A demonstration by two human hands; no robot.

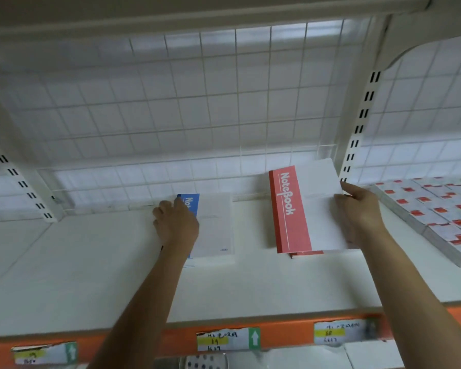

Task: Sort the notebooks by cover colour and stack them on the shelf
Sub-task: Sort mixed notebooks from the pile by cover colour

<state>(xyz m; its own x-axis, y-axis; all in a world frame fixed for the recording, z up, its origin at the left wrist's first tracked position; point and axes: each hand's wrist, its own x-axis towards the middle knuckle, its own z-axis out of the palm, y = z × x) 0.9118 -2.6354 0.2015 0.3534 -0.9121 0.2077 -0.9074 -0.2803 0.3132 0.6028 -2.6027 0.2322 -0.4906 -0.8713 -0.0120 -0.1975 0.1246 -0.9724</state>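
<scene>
**A:** anyone able to read anything here?

**B:** yep. The red notebook (pixel 288 209) says "Notebook" in white, running down its red strip. The blue notebook (pixel 193 203) starts the same, "Not", then the left hand (pixel 176 222) covers the rest.

**A:** and the tags on the shelf edge (pixel 285 334)?

**B:** handwritten, mostly too blurry. The right tag (pixel 338 332) looks like "68" on its yellow band. The middle tag (pixel 224 339) and left tag (pixel 43 354) each have a white up arrow on green, but I can't read the scribbles.
</scene>
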